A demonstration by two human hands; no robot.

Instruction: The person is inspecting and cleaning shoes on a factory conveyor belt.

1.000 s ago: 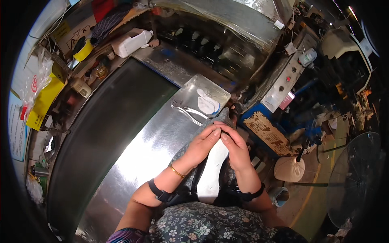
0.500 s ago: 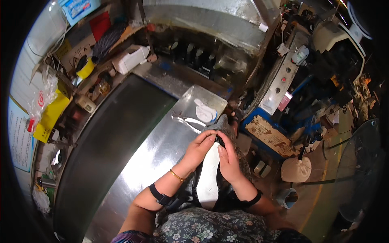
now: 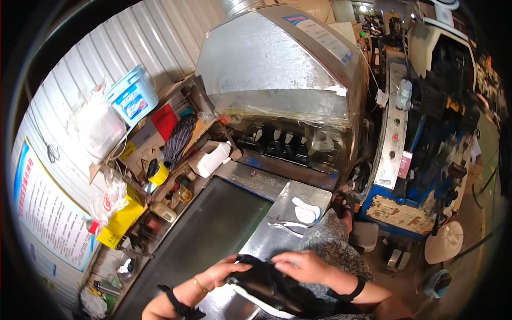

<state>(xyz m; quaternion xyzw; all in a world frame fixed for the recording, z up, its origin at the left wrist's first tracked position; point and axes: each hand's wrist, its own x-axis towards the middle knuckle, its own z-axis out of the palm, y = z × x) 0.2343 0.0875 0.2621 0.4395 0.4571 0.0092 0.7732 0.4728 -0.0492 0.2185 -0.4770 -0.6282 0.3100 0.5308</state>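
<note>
A black shoe upper (image 3: 282, 290) with a white sole-shaped piece (image 3: 256, 300) along its lower side lies across my lap, black side up. My left hand (image 3: 224, 271) grips its far left end, thumb on top and fingers around the edge. My right hand (image 3: 301, 266) bends over the upper's far right edge, fingertips pressed together on the black material. Just beyond my hands, metal pincers (image 3: 288, 226) rest on the metal table (image 3: 261, 242). White insole-shaped pieces (image 3: 306, 210) lie behind them. My floral-clothed knee (image 3: 330, 240) is beside the table.
A dark conveyor belt (image 3: 208, 229) runs along the left toward a metal hooded machine (image 3: 266, 69) holding several dark shoe-like shapes. A white jug (image 3: 209, 160) and yellow tape (image 3: 159, 173) sit on the left shelf. A blue-framed machine (image 3: 397, 210) stands at right.
The shoe has turned from white face up to black side up and come lower in view. My hands have spread apart. The view has tilted up toward the hood and wall.
</note>
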